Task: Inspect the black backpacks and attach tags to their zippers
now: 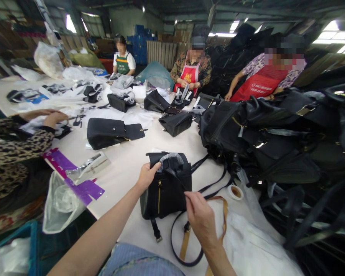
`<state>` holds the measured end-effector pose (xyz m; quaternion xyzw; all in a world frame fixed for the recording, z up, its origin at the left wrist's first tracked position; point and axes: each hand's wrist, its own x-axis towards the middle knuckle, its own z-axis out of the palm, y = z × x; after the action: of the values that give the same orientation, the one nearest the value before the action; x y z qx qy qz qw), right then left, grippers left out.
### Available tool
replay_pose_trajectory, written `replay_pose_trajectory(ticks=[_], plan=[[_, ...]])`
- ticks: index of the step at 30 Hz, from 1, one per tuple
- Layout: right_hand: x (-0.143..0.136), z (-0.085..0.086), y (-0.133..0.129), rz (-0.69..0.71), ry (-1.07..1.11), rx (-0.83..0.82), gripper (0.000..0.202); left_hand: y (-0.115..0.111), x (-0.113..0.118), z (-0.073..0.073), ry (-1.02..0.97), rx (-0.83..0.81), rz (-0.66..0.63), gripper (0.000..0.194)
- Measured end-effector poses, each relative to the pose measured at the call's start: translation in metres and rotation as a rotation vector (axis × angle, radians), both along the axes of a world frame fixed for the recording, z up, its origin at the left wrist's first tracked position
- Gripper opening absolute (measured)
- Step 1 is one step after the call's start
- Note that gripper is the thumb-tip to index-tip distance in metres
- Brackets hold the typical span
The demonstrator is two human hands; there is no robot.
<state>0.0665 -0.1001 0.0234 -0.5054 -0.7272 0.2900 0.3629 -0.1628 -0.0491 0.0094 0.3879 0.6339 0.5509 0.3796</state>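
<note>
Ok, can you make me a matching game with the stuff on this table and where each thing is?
Things:
1. small black bag
2. roll of tape
3. purple strip
4. pile of black bags

Places:
A. far right of the table
B. between the left hand and right hand
C. left table edge
D. just right of the small bag's straps

Pairs: 1-B, 2-D, 3-C, 4-A

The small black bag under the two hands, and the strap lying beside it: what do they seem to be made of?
The small black bag looks like leather or imitation leather: matte, finely grained, with a gold-coloured zipper; which of the two cannot be told. Its top handle is wrapped in clear plastic film. The strap appears black outside and tan inside, probably the same material. The left hand and the right hand grip the bag.
</note>
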Motion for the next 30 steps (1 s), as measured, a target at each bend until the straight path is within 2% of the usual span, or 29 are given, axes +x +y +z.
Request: replay_pose_trajectory(ticks=[2,4,5,7,10,12,14,16,17,18,20,22,24,27,30], plan=[[-0.022,0.000,-0.009,0.029,0.227,-0.467,0.040,-0.001,0.004,0.005,0.004,0.007,-0.039,0.039],[-0.045,-0.005,-0.013,-0.019,0.508,-0.944,0.051,-0.001,0.009,0.009,0.017,0.010,-0.082,0.039],[-0.056,-0.009,-0.013,-0.033,0.648,-1.107,0.052,-0.001,0.012,0.010,0.028,0.008,-0.100,0.039],[-0.074,-0.019,-0.010,-0.028,0.850,-1.238,0.044,0.000,0.015,0.010,0.061,-0.001,-0.126,0.039],[-0.088,-0.034,-0.006,-0.025,0.940,-1.199,0.036,0.002,0.014,0.007,0.136,-0.008,-0.115,0.034],[-0.092,-0.042,-0.006,-0.029,0.960,-1.175,0.037,-0.003,0.009,0.006,0.201,0.002,-0.053,0.031],[-0.094,-0.049,-0.007,-0.025,0.986,-1.163,0.039,-0.016,0.002,0.004,0.342,0.023,0.057,0.042],[-0.095,-0.054,-0.009,-0.011,0.998,-1.154,0.042,-0.036,-0.004,0.001,0.514,0.011,0.127,0.041],[-0.096,-0.056,-0.011,-0.001,0.995,-1.153,0.045,-0.047,-0.006,-0.002,0.556,-0.031,0.095,0.032],[-0.097,-0.058,-0.012,0.011,0.986,-1.152,0.048,-0.058,-0.008,-0.006,0.540,-0.105,0.004,0.028],[-0.098,-0.060,-0.018,0.036,0.953,-1.155,0.053,-0.077,-0.007,-0.017,0.369,-0.310,-0.242,0.045],[-0.097,-0.062,-0.026,0.064,0.912,-1.156,0.056,-0.090,-0.001,-0.027,0.157,-0.476,-0.377,0.060],[-0.095,-0.062,-0.034,0.093,0.865,-1.149,0.057,-0.097,0.008,-0.034,-0.014,-0.522,-0.355,0.064],[-0.091,-0.060,-0.041,0.121,0.787,-1.118,0.056,-0.102,0.023,-0.039,-0.220,-0.471,-0.200,0.059],[-0.088,-0.058,-0.042,0.130,0.716,-1.067,0.055,-0.106,0.035,-0.042,-0.309,-0.439,-0.076,0.053]])
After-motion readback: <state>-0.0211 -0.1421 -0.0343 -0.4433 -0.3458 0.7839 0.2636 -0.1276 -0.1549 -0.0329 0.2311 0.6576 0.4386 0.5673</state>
